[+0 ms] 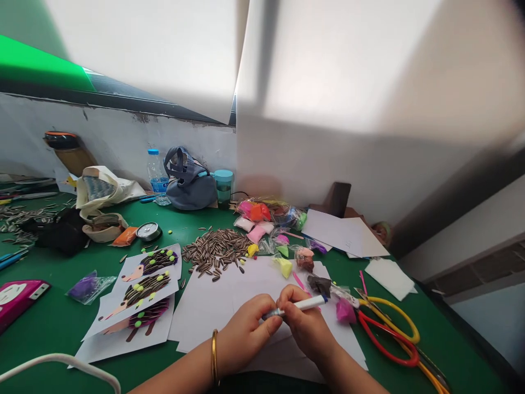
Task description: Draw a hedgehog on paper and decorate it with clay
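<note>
A white marker [309, 302] with a dark blue end is held in both hands above white paper sheets [205, 312]. My left hand [248, 331], with a gold bangle on its wrist, grips the marker's left end between thumb and fingers. My right hand [305, 328] is closed around the marker's middle. Beyond the hands, a pile of striped sunflower seeds [217, 247] lies at the sheets' far edge. To the left are paper sheets with hedgehog figures made of seeds and clay [150, 290].
Scissors with yellow and red handles [389, 339] lie at the right, beside pink clay [345, 311]. Bagged coloured clay [258, 213] sits behind the seeds. A blue-grey bag [191, 189], a teal-lidded cup [223, 186] and a water bottle [156, 172] stand by the wall. A white cable [61, 358] crosses the lower left.
</note>
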The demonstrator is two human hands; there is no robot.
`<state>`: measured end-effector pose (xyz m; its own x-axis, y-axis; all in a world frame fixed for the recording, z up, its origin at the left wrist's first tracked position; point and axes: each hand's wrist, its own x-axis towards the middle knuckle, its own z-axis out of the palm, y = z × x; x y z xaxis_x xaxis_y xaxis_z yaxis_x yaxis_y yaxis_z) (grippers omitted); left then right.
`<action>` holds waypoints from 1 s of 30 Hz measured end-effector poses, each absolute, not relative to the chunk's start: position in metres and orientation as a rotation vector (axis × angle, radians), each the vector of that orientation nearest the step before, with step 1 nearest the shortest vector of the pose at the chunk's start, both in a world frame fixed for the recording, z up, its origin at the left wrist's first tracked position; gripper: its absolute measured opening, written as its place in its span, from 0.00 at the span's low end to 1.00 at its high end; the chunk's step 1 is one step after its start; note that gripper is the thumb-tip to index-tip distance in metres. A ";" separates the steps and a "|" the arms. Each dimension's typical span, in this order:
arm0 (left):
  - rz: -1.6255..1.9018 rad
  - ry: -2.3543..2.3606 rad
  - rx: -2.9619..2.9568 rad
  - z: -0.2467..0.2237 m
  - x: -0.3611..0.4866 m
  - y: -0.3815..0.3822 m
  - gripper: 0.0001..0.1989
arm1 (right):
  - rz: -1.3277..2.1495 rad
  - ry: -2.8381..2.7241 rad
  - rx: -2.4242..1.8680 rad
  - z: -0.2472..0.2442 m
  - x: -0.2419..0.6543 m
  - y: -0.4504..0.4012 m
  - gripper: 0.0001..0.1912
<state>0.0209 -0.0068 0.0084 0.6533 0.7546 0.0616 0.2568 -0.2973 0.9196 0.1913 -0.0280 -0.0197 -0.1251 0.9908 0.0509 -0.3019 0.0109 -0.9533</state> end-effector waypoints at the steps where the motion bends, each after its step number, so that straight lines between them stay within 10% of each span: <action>1: 0.635 0.810 1.899 0.008 0.020 -0.006 0.20 | 1.417 -1.095 -0.892 -0.021 0.192 -0.027 0.16; 30: 0.706 0.659 1.983 0.011 0.026 -0.003 0.18 | 1.447 -0.949 -0.826 -0.011 0.188 -0.033 0.17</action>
